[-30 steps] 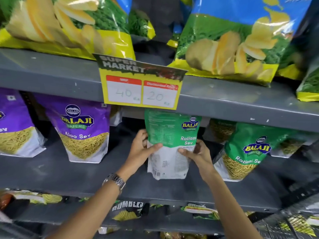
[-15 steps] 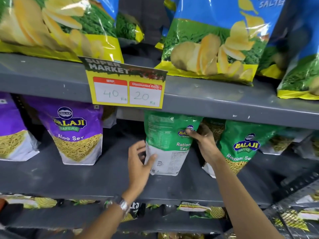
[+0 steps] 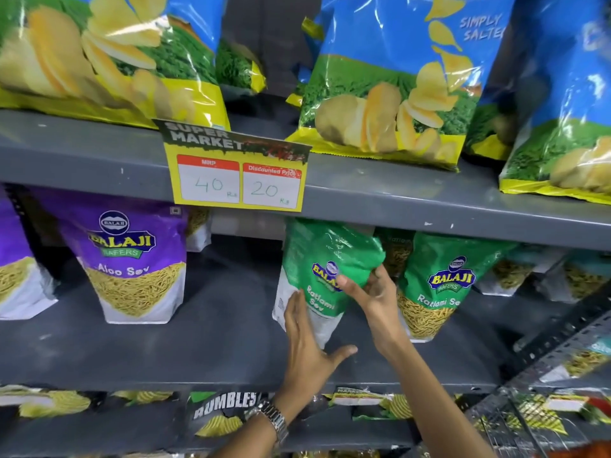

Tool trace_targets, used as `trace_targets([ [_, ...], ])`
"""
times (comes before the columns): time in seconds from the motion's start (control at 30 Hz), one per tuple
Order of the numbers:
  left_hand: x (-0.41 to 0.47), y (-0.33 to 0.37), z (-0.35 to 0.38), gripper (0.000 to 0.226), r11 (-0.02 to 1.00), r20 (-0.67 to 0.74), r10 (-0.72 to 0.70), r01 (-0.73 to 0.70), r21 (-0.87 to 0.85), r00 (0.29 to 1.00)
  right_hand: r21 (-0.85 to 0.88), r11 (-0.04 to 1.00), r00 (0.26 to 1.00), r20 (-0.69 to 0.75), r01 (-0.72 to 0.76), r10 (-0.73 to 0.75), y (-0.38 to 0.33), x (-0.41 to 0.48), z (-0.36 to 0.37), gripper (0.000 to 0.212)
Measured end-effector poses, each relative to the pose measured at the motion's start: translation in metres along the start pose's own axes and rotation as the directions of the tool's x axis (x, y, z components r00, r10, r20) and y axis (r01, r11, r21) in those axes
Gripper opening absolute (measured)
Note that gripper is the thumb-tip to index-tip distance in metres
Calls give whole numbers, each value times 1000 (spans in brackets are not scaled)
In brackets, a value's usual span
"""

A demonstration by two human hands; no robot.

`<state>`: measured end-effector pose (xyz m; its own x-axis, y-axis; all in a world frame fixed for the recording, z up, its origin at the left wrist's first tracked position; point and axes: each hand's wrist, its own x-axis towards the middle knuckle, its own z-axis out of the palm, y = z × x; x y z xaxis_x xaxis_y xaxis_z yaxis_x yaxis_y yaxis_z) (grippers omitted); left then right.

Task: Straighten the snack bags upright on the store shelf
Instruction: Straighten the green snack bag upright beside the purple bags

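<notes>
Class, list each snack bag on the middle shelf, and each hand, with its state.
Green Ratlami Sev bag in hand: tilted, crumpled, held.
Second green Ratlami Sev bag: standing, leaning slightly.
Purple Aloo Sev bag: upright.
Left hand: flat against held bag.
Right hand: gripping held bag.

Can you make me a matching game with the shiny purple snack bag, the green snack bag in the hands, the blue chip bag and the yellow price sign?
Things:
1. shiny purple Aloo Sev bag
2. green Ratlami Sev bag
3. blue Simply Salted chip bag
4. yellow price sign

Places:
A. top shelf
B. hanging on the shelf edge
C. tilted, held by both hands
D. standing alone, middle shelf

Pairs: 1-D, 2-C, 3-A, 4-B
</notes>
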<state>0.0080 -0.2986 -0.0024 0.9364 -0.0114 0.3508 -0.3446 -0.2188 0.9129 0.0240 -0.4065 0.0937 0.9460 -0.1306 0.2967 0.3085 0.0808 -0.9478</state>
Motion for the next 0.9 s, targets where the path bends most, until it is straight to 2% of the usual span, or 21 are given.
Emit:
trace_targets([
  [0.13,21,-6,-3,126,995,-34,-85,83,-55,996,-22,997,994,80,-69,71,0,-13,-2,24],
  [0.2,32,-8,-8,115,991,-48,-104,100,-85,993,10,993,984,137,-115,112,-1,-12,-4,19],
  [0.27,43,-15,-14,94,991,-74,-111,104,-87,991,37,990,979,154,-138,131,2,-5,-6,15],
  [0.3,48,-18,-18,88,992,-99,-115,109,-69,988,42,991,986,119,-127,121,5,0,-8,18],
  [0.37,57,-25,-26,89,993,-122,-121,121,-8,985,-30,998,997,-55,-62,61,13,16,-11,30],
  [0.43,64,-31,-34,92,985,-77,-160,164,50,984,-126,991,986,-166,-40,19,19,32,-13,48],
  [0.53,76,-33,-49,92,982,87,-184,179,56,979,-148,984,991,-105,-104,89,26,49,-21,71],
  [0.6,86,-30,-61,81,986,203,-165,159,49,965,-174,970,986,-25,-169,167,28,57,-26,72],
  [0.67,99,-26,-75,80,991,241,-127,113,69,962,-222,956,978,38,-192,205,29,62,-29,70],
  [0.73,113,-23,-87,87,992,221,-101,82,93,970,-213,954,975,18,-212,221,30,63,-29,68],
  [0.8,115,-24,-94,85,995,236,-87,72,72,968,-206,954,976,-21,-216,216,32,53,-29,63],
  [0.9,101,-37,-91,75,989,345,-141,150,2,928,-215,947,971,-77,-239,228,45,36,-30,57],
])
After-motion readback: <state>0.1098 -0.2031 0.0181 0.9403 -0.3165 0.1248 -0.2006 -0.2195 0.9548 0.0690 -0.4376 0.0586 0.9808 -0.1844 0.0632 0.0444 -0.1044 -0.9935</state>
